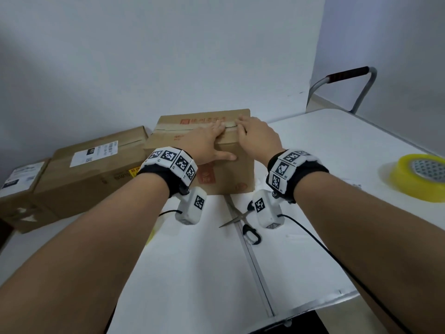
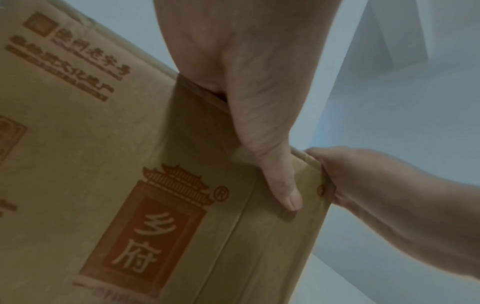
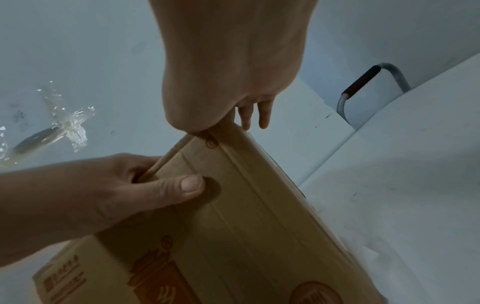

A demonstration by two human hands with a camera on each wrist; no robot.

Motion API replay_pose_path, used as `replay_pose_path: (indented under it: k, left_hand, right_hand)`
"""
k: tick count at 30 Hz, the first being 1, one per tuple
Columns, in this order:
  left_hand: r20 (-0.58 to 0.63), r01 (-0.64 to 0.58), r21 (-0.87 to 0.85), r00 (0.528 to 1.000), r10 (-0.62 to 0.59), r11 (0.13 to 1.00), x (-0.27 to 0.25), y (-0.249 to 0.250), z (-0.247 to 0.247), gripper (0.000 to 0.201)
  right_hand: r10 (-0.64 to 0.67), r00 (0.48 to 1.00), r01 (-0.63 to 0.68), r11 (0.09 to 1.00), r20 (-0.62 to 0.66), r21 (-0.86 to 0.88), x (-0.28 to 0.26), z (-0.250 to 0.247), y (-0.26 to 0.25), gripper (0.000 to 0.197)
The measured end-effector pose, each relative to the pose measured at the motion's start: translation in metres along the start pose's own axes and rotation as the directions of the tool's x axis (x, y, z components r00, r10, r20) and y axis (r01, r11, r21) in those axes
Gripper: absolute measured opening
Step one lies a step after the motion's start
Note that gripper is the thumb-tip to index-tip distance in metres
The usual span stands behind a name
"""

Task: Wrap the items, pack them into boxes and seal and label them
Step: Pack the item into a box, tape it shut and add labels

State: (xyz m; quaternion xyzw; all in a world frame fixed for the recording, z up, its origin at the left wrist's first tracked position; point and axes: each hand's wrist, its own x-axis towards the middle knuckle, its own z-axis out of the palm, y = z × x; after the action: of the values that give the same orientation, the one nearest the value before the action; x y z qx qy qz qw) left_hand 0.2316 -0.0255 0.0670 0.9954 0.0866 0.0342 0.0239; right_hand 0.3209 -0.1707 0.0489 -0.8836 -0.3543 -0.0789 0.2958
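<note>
**A:** Item one, the printed cardboard box (image 1: 226, 169). Where does it stand?

**B:** On the white bench (image 1: 325, 165), toward the far edge, flaps closed. It carries red characters and a red building emblem on its near face. A strip of tape (image 1: 192, 127) runs along the top seam.

**A:** Your left hand (image 1: 204, 145)?

**B:** You lay it flat on the box top beside the seam, fingers (image 1: 218, 128) straight and pressing down. Your thumb (image 2: 283, 191) reaches over the top edge onto the near face.

**A:** Your right hand (image 1: 258, 138)?

**B:** You rest it on the top right part of the box, close to the left hand. Its fingers (image 3: 255, 115) spread loosely over the far corner, gripping nothing; its heel bears on the top edge.

**A:** Other stock on the bench?

**B:** Scissors (image 1: 243, 220), blades open, lie just in front of the box, between your wrists. A roll of yellowish clear tape (image 1: 419, 179) sits well to the right. A sealed box with a white shipping label (image 1: 96, 162) stands touching the left side of the printed one. A smaller labelled box (image 1: 21, 186) stands left of that.

**A:** Beyond the bench?

**B:** A metal chair frame with a dark grip (image 1: 346, 75) stands at the far right, against the pale wall.
</note>
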Motion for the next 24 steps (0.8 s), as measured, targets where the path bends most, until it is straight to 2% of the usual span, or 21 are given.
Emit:
replay_pose_path:
  k: [3,7,9,11,13,16,18,21,23,24]
  left_hand:
    - [0.004,0.005,0.002,1.0,-0.005,1.0,-0.001,0.003,-0.001,0.102]
    - [-0.02,0.016,0.057,1.0,-0.015,0.998,-0.002,0.007,0.003,0.102]
    - [-0.023,0.05,0.097,0.999,-0.048,0.994,0.001,0.009,0.004,0.103]
    - [-0.037,0.101,0.136,0.995,-0.097,0.985,0.008,0.014,0.007,0.103]
    - [-0.071,0.171,0.144,0.984,-0.162,0.975,0.018,0.023,0.011,0.101]
    - [-0.11,0.259,0.111,0.963,-0.248,0.959,0.034,0.034,0.015,0.097]
    - [-0.104,0.263,0.095,0.962,-0.253,0.96,0.041,0.035,0.017,0.094]
    - [-0.19,0.171,0.089,0.97,-0.152,0.981,0.041,0.033,0.019,0.082]
    - [-0.313,0.012,0.086,0.949,0.015,0.996,0.036,0.034,0.023,0.064]
    - [-0.377,-0.092,0.082,0.919,0.116,0.992,0.032,0.036,0.026,0.055]
  right_hand:
    - [0.018,1.0,-0.019,0.999,-0.007,-0.047,0.002,0.004,-0.004,0.042]
    - [0.012,0.999,-0.02,0.978,0.043,0.208,-0.004,0.011,0.002,0.047]
    - [0.006,1.0,0.0,0.946,-0.016,0.323,-0.009,0.008,0.015,0.049]
    - [0.121,0.983,-0.06,0.922,-0.138,0.383,-0.018,-0.001,0.036,0.046]
    - [0.242,0.953,-0.172,0.927,-0.18,0.334,-0.027,-0.012,0.066,0.039]
    - [0.375,0.924,-0.358,0.917,-0.074,0.173,-0.042,-0.024,0.106,0.038]
    - [0.431,0.902,-0.43,0.895,0.02,0.116,-0.051,-0.022,0.123,0.042]
    - [0.446,0.886,-0.457,0.886,0.13,0.075,-0.064,-0.006,0.134,0.04]
    - [0.439,0.877,-0.445,0.895,0.193,-0.013,-0.071,0.003,0.136,0.039]
    - [0.427,0.875,-0.42,0.904,0.228,-0.081,-0.073,0.006,0.137,0.038]
